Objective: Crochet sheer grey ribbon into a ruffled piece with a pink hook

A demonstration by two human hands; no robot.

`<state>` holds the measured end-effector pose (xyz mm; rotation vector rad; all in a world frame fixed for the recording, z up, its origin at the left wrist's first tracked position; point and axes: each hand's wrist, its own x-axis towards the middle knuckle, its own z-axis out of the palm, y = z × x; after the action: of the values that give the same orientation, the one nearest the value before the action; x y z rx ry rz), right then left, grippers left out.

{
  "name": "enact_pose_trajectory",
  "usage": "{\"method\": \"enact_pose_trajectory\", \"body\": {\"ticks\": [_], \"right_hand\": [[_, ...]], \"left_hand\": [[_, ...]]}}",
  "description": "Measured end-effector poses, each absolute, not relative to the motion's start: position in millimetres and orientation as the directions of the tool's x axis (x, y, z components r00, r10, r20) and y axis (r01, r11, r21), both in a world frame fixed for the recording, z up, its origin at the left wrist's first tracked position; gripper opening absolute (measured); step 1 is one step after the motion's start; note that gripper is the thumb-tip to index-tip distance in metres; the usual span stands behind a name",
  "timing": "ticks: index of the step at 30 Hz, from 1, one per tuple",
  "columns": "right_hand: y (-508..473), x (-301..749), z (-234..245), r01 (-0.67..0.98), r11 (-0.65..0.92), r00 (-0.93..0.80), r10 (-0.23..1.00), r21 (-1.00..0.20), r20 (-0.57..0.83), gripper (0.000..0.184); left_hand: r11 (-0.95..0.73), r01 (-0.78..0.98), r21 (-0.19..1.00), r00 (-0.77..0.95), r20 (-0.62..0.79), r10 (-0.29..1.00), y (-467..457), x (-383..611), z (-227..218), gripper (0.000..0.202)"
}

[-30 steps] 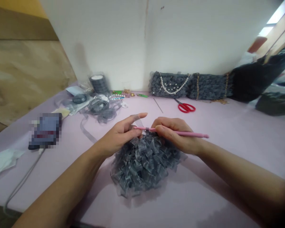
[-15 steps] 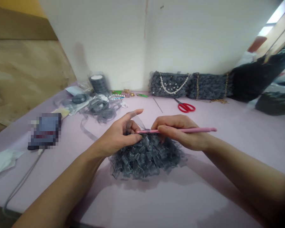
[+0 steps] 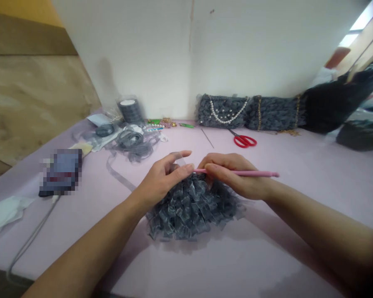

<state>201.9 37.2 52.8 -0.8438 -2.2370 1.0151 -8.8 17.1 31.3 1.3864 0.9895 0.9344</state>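
Small craft workspace, looks like a home-style sewing or handbag workshop. My table (image 3: 301,194) has a pale pink cover and stands against a white wall (image 3: 251,49). Far left on it: grey ribbon spool (image 3: 129,111), loose grey ribbon (image 3: 133,145), small beads (image 3: 160,122). Far right: two finished grey ruffled bags, one with a pearl strap (image 3: 223,111), the other with a gold chain (image 3: 275,113), plus red scissors (image 3: 244,141). Dark fabric (image 3: 329,103) piled beyond them on the right.

White wall (image 3: 248,49), tan panel (image 3: 27,103), lilac tabletop (image 3: 313,157), bright window (image 3: 362,20)
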Motion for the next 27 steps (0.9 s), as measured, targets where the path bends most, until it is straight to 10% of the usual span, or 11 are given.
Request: {"method": "enact_pose_trajectory", "body": {"ticks": [27], "right_hand": [[40,206,55,0.281,0.516,-0.662,0.715,-0.810,0.226,0.029]], "left_hand": [[0.013,-0.020,1.000,0.448,-0.003,0.894,21,-19,33,0.061]]}}
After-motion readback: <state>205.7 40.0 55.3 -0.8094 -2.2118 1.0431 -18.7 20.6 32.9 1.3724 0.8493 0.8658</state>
